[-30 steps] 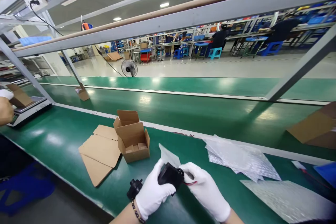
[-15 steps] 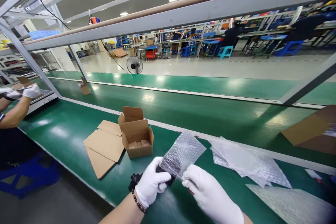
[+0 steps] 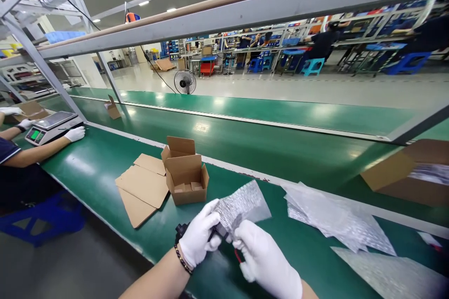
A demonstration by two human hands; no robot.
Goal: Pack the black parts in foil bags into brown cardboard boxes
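- Head view: the left hand [image 3: 200, 234], in a white glove, is gripping a black device [image 3: 221, 231], its fingers covering part of it
- The device is showing between the two hands, over the green bench [image 3: 94, 163]
- A bubble-wrap sheet [image 3: 245, 203] is resting against the device and spreading out between 1 and 2 o'clock
- The right hand [image 3: 264, 259], also gloved, is curling its fingers at the sheet's lower edge; a red lead [image 3: 237, 256] is showing beneath them, and I cannot tell which, if either, it is pinching
- A black knobbed part [image 3: 181, 230] is poking out at 9 o'clock, beside the left hand
- From the device, an open carton [image 3: 187, 191] is standing at 11 o'clock, and flat cardboard [image 3: 143, 189] is lying at 10
- Loose bubble-wrap sheets [image 3: 333, 215] are lying near 3 o'clock
- Farther off at 10 o'clock, a co-worker's gloved hand [image 3: 75, 134] is resting beside a scale [image 3: 52, 121]
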